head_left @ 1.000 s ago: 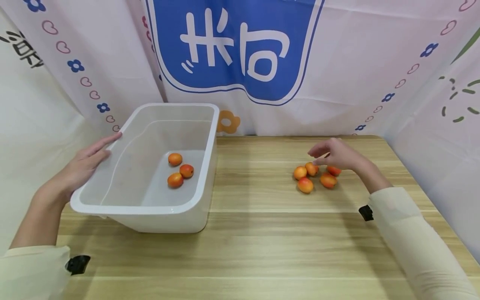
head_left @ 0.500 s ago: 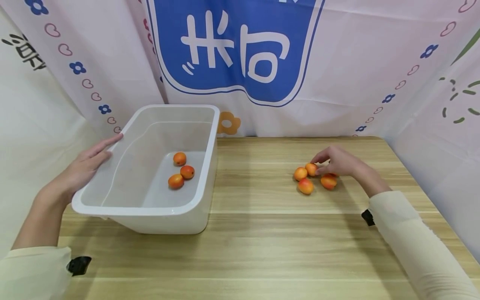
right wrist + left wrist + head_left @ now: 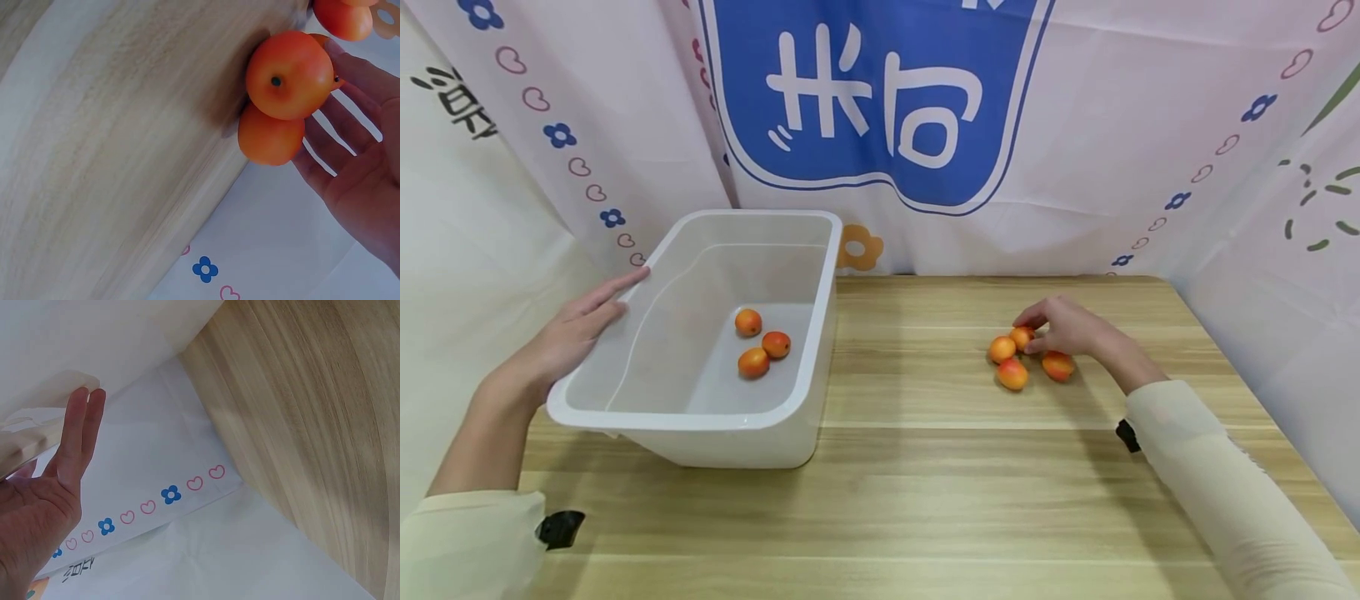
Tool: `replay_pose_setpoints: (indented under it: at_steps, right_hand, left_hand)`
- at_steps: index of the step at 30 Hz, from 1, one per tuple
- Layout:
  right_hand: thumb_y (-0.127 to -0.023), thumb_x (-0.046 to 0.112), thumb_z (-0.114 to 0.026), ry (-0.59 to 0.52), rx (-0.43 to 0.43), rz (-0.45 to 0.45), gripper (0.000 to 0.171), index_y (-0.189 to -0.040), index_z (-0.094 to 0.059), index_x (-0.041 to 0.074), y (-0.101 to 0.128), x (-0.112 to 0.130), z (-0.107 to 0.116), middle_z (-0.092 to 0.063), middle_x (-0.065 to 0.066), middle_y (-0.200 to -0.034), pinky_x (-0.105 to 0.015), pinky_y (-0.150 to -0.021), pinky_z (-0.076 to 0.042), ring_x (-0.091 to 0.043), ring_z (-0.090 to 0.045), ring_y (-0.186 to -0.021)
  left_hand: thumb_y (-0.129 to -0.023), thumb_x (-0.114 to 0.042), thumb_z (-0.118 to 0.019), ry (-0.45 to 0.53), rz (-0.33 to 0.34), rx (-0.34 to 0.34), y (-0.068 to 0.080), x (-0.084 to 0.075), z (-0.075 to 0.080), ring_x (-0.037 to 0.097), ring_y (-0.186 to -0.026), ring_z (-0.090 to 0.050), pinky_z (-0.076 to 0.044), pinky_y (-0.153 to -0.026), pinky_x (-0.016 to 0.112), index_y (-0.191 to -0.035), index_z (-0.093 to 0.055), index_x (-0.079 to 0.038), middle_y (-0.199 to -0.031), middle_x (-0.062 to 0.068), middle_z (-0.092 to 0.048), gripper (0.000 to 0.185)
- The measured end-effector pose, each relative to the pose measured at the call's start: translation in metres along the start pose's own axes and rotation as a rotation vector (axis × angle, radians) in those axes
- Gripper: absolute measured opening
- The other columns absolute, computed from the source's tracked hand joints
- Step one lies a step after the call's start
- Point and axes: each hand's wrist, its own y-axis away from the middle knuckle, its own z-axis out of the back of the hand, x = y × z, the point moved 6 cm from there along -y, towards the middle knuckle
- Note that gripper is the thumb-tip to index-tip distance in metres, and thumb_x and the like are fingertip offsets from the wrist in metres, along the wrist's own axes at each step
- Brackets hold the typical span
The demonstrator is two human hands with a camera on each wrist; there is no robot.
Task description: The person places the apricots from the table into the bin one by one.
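- Head view: a wooden table (image 3: 940,492) against a printed cloth backdrop (image 3: 1075,125). My left hand (image 3: 561,342) lies flat with straight fingers on the rim of a white tub (image 3: 820,317), whose long axis runs away from me, holding three fruits (image 3: 756,343).
- Left wrist view: my fingers (image 3: 78,434) lie straight along the tub's edge.
- Right wrist view: my right hand (image 3: 356,181) curls around a round orange fruit (image 3: 289,75), its dimple facing the camera, among others on the table.
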Motion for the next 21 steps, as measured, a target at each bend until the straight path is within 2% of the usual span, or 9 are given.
replay_pose_setpoints:
  at_steps: [9,14,21]
  right_hand:
    - [-0.091,0.006,-0.078,0.012,-0.013,-0.006,0.033,-0.122,-0.073,-0.005,0.0012,-0.0010,0.0002,-0.072,-0.021,-0.119,-0.063,-0.104,-0.049,-0.043,-0.065,-0.116]
    - [-0.090,0.003,-0.077,0.014,-0.046,0.026,0.034,-0.122,-0.072,-0.007,0.0029,-0.0002,0.0026,-0.071,-0.024,-0.119,-0.063,-0.101,-0.051,-0.045,-0.065,-0.114]
    - [-0.090,0.001,-0.076,-0.004,-0.067,0.050,0.036,-0.124,-0.071,-0.008,0.0031,0.0019,0.0048,-0.068,-0.024,-0.118,-0.056,-0.094,-0.057,-0.041,-0.068,-0.108]
  left_hand:
    - [-0.115,-0.026,-0.029,0.007,-0.005,0.003,-0.0006,0.0007,0.0000,0.004,-0.095,-0.071,-0.065,-0.069,0.034,-0.166,-0.024,-0.034,-0.123,-0.032,-0.055,0.051]
    - [-0.115,-0.026,-0.029,0.001,-0.005,-0.001,-0.0007,0.0007,0.0002,0.005,-0.094,-0.071,-0.065,-0.068,0.034,-0.166,-0.025,-0.035,-0.122,-0.033,-0.056,0.051]
    - [-0.115,-0.028,-0.030,0.018,0.021,0.004,-0.0010,0.0015,-0.0006,0.003,-0.096,-0.070,-0.064,-0.070,0.033,-0.166,-0.024,-0.035,-0.124,-0.032,-0.052,0.052]
